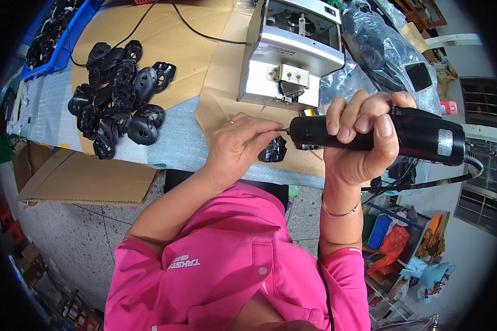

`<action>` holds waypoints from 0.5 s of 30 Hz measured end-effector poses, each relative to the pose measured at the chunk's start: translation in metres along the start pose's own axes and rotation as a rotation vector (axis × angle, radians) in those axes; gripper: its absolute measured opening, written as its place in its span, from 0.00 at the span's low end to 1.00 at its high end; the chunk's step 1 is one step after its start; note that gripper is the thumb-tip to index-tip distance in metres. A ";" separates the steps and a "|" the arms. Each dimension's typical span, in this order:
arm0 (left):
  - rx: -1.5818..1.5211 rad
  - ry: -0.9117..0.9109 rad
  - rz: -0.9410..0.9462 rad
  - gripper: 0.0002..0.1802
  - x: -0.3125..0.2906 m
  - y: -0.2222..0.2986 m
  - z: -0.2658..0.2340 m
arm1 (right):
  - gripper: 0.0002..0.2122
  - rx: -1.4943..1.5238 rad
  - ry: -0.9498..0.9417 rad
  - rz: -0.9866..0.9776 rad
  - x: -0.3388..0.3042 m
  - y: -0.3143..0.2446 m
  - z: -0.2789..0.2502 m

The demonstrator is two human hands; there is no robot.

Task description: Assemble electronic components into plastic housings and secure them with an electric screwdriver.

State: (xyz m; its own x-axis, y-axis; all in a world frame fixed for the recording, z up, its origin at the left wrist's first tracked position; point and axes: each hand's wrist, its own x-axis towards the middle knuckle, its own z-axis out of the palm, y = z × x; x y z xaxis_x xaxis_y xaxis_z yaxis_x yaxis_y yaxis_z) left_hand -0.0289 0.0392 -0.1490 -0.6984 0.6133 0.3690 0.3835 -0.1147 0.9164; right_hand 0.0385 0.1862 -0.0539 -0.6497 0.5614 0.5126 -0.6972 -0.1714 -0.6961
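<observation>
My right hand (359, 140) grips a black electric screwdriver (419, 135), held level with its tip pointing left. The fingertips of my left hand (240, 146) pinch at the driver's tip; what they hold there is too small to make out. Just below the tip a black plastic part (273, 150) lies on the cardboard (215, 105) near the table's front edge. A cable (425, 183) runs from the back of the driver under my right wrist.
A pile of several black plastic parts (119, 91) lies at the left on cardboard. A grey metal screw-feeder machine (290, 52) stands behind my hands. A blue bin (66, 44) sits at far left, a plastic bag (381, 47) at right. Boxes stand on the floor below.
</observation>
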 end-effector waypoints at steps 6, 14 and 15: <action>0.098 -0.043 0.133 0.09 0.004 0.001 -0.003 | 0.20 -0.025 -0.129 0.012 0.004 -0.002 0.001; 0.056 -0.034 0.061 0.13 0.003 0.006 0.000 | 0.21 0.012 -0.162 -0.001 0.005 -0.001 -0.003; 0.004 -0.017 -0.018 0.14 0.003 0.008 0.002 | 0.22 0.028 -0.137 0.007 0.005 -0.003 -0.006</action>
State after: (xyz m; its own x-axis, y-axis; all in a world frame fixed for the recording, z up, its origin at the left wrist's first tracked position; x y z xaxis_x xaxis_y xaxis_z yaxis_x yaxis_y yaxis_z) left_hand -0.0266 0.0413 -0.1412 -0.6951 0.6284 0.3493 0.3731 -0.1000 0.9224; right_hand 0.0387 0.1939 -0.0523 -0.6886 0.4446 0.5729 -0.6994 -0.1986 -0.6865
